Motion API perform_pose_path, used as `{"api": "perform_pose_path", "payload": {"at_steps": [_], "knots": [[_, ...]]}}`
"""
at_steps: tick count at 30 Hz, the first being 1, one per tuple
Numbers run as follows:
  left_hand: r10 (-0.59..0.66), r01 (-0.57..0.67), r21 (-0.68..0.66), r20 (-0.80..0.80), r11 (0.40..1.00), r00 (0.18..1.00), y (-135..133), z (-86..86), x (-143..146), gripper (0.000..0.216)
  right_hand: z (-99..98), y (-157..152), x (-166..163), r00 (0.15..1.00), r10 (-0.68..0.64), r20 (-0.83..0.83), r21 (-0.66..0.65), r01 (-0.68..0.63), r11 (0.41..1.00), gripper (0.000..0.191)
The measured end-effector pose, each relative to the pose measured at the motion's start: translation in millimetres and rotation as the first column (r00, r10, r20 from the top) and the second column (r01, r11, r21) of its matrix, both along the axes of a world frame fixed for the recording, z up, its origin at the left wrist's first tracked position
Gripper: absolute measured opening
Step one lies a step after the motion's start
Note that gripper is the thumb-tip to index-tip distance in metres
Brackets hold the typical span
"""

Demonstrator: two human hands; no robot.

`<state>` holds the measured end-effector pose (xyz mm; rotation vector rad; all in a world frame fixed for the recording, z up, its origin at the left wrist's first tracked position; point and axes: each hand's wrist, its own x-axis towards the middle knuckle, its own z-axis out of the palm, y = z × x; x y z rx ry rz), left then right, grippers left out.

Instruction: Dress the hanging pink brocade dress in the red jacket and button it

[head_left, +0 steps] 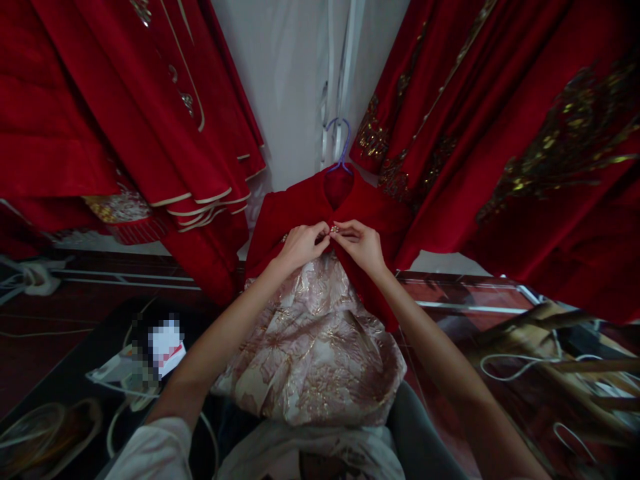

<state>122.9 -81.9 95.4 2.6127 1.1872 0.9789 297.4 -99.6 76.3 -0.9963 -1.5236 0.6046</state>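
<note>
Hanging garments [165,133] flanking red jacket [295,203], hanger [343,159] at neck

White short sleeve [159,448]; bare forearms [233,320], hands [364,248].

Jacket [295,207]: centre, on hanger [344,150], before a wall [285,80]. Ornament [335,229]: at the jacket's front, below the neck opening, between left hand [303,245] and right hand [364,247]. Cloth [320,360]: directly below the jacket, between the forearms. Hanging garments: one row [135,107] left of the hanger, another [480,213] right. Packet [173,360]: on a table [55,377], lower left, beside the left forearm. Cord [515,378]: lower right, beyond the right forearm.
</note>
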Motion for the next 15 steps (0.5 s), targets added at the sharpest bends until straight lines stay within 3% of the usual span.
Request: {"api": "perform_pose_path", "payload": {"at_steps": [6, 8, 12, 15], "knots": [[0.023, -0.022, 0.012, -0.085, 1.000, 0.996, 2.4, -1.3, 2.8, 0.020, -2.8, 1.2, 2.7, 0.997, 0.024, 0.078, -0.006, -0.024, 1.000, 0.037], [-0.001, 0.003, 0.036, -0.077, 0.999, 0.997, 2.1, -5.9, 0.2, 0.025, -7.2, -4.3, 4.2, 0.989, 0.029, 0.143, 0.008, -0.031, 0.999, 0.050], [-0.036, 0.045, 0.074, -0.108, 0.996, 0.993, 0.4, -22.0, -19.1, 0.060, -24.1, -27.4, 13.4, 0.903, 0.003, 0.429, 0.099, -0.050, 0.994, 0.085], [0.084, -0.077, 0.074, -0.097, 0.994, 0.992, 0.6, -37.3, -39.5, 0.050, -39.6, -43.4, 25.5, 0.808, -0.139, 0.573, 0.121, 0.084, 0.989, 0.070]]}}
